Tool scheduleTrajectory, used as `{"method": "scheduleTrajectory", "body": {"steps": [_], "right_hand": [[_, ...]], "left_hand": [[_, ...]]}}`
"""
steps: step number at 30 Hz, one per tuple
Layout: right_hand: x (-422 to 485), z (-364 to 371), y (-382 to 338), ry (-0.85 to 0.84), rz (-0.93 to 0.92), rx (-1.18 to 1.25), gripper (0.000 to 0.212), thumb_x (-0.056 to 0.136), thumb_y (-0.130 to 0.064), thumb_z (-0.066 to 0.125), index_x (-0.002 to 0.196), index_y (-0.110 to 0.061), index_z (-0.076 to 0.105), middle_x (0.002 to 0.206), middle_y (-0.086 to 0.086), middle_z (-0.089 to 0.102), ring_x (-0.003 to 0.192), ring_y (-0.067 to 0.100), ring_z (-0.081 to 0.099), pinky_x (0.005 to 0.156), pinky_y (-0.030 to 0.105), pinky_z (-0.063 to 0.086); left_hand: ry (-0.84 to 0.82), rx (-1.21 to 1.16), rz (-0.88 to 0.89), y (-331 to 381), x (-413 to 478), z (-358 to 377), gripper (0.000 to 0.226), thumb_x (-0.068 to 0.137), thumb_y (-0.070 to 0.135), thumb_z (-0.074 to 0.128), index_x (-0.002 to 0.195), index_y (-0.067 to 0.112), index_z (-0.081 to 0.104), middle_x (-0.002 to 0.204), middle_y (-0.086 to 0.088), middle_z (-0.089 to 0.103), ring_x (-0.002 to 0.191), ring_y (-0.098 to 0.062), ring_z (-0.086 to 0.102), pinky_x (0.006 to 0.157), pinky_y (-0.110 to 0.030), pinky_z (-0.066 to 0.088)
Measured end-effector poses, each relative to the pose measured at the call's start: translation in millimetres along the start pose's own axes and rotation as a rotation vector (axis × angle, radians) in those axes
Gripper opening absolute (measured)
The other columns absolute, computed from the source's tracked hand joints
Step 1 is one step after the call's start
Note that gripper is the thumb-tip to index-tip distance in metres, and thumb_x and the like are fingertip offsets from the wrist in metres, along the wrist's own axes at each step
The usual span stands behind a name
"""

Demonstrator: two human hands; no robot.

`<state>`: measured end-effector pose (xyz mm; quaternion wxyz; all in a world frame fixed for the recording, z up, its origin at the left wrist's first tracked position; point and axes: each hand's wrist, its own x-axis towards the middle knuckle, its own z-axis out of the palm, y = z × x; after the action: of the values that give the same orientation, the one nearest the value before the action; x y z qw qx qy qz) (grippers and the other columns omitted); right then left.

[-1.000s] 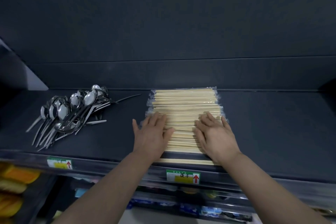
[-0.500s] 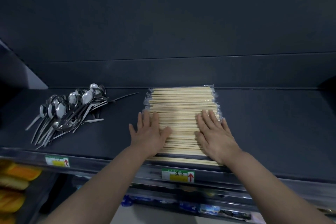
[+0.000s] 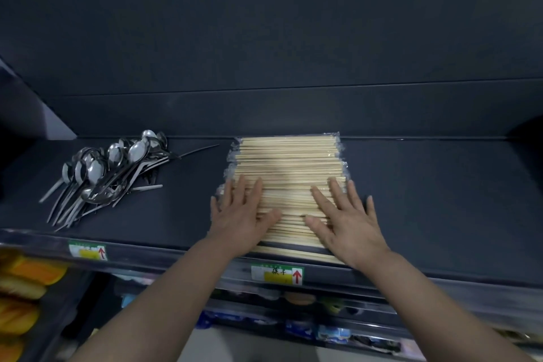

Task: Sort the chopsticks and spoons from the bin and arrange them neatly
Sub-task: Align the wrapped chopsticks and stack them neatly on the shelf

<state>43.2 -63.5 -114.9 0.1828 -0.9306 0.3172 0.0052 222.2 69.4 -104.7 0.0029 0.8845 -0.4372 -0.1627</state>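
Both our hands lie flat on the wrapped chopsticks (image 3: pixel 289 161), palms down, fingers straight and spread, gripping nothing. The left hand (image 3: pixel 239 219) presses on the left ends of the sticks, with its outer fingers past them on the dark shelf (image 3: pixel 426 200). The right hand (image 3: pixel 348 222) presses on the right ends in the same way. The chopsticks lie crosswise under and beyond our fingertips, in an even bed that runs away from us to the shelf's back wall. Nearest our wrists, a few pairs sit slightly skewed. One pair lies just apart from the rest, at the shelf's front lip above a price label (image 3: pixel 277 273).

The spoons (image 3: pixel 108 173) lie well off to the left of our left hand. They form a loose heap, bowls away from us and handles fanned toward the front edge. One handle points across toward the chopsticks.

We judge the sorting itself to be done: the two kinds lie in separate groups, and no bin is in view. What seems left is neatness. The near end of the chopstick bed needs squaring up, and the spoons need gathering so that they nest and line up.
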Motion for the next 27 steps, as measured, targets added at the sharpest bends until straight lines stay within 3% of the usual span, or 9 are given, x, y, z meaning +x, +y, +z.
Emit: {"method": "scheduleTrajectory", "body": {"steps": [3,6,11,15,21,27], "right_hand": [[-1,-2,2,-0.133,-0.016,0.102,0.102,0.066,-0.089,0.028,0.147,-0.045,-0.014,0.15,-0.006,-0.038,0.132,0.022,-0.044,0.112,0.044,-0.023],[2,-4,1,-0.209,-0.02,0.09,0.121,0.054,-0.09,0.048,0.145,-0.045,-0.018,0.145,-0.005,-0.046,0.128,0.023,-0.049,0.112,0.044,-0.024],[4,-3,-4,-0.139,0.017,0.081,0.11,0.064,-0.084,0.047,0.149,-0.042,-0.01,0.151,-0.003,-0.037,0.134,0.024,-0.041,0.115,0.047,-0.018],[2,-6,-7,-0.169,0.055,0.054,0.114,0.062,-0.084,0.053,0.147,-0.045,-0.012,0.149,-0.004,-0.039,0.132,0.022,-0.044,0.113,0.049,-0.021],[4,-9,-18,-0.193,0.081,0.005,0.12,0.062,-0.085,0.052,0.149,-0.036,-0.015,0.149,-0.003,-0.04,0.132,0.02,-0.045,0.111,0.051,-0.024],[6,-8,-24,-0.097,0.107,0.013,0.098,0.077,-0.079,0.041,0.152,-0.033,0.0,0.156,-0.005,-0.025,0.14,0.018,-0.032,0.115,0.052,-0.016]], "left_hand": [[-0.131,0.051,0.072,-8,0,-2,0.116,0.057,0.098,0.023,0.145,0.041,-0.028,0.152,0.003,-0.038,0.138,-0.024,-0.039,0.114,-0.056,-0.016],[-0.164,0.073,0.108,-15,5,-5,0.129,0.054,0.096,0.044,0.143,0.041,-0.03,0.151,0.005,-0.04,0.137,-0.024,-0.04,0.114,-0.056,-0.016],[-0.157,0.073,0.134,-18,9,-6,0.123,0.06,0.093,0.044,0.145,0.04,-0.028,0.152,0.003,-0.039,0.138,-0.026,-0.039,0.114,-0.058,-0.016],[-0.167,0.121,0.157,-24,12,-9,0.126,0.056,0.093,0.048,0.144,0.043,-0.028,0.153,0.004,-0.037,0.139,-0.026,-0.038,0.112,-0.06,-0.018],[-0.192,0.128,0.171,-24,15,-13,0.132,0.053,0.094,0.049,0.145,0.041,-0.028,0.154,0.002,-0.036,0.139,-0.028,-0.037,0.112,-0.059,-0.018],[-0.063,0.065,0.21,-26,17,-14,0.11,0.069,0.09,0.032,0.151,0.035,-0.015,0.159,0.002,-0.025,0.145,-0.023,-0.026,0.116,-0.057,-0.011]]}}
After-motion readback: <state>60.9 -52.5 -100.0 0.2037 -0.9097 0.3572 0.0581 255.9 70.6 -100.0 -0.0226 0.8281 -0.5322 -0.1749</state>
